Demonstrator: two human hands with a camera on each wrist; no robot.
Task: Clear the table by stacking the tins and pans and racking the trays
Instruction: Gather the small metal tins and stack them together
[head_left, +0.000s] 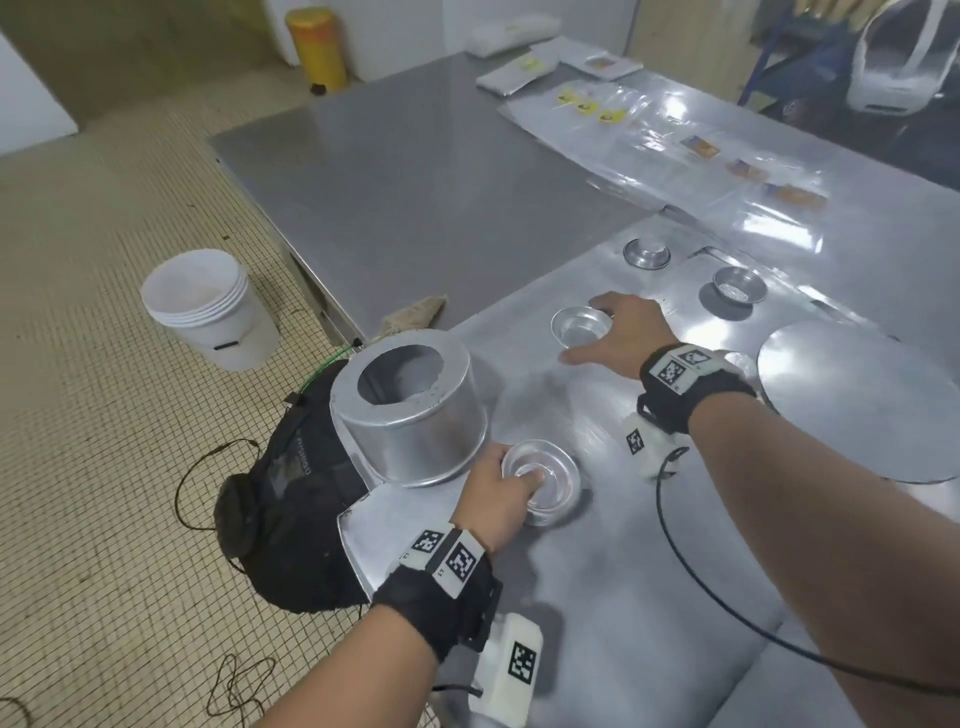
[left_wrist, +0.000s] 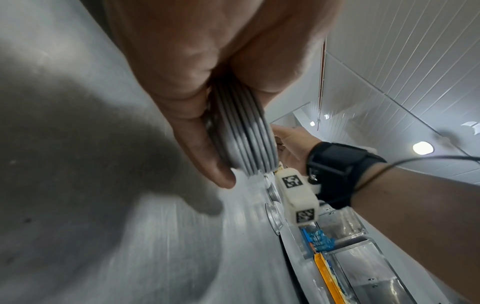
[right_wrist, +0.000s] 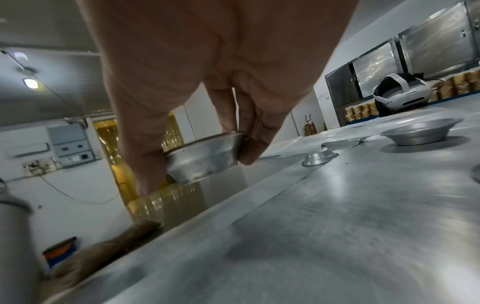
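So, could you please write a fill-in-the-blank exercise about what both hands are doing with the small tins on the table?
1. The left hand holds a ____ of nested small tins, not a single one.
2. The right hand grips one small tin that stands ____ side up.
3. Beyond the right hand, ____ more small tins lie loose on the metal table.
4. The tall round pan stands to the ____ of the left hand.

Missing words: stack; open; two; left
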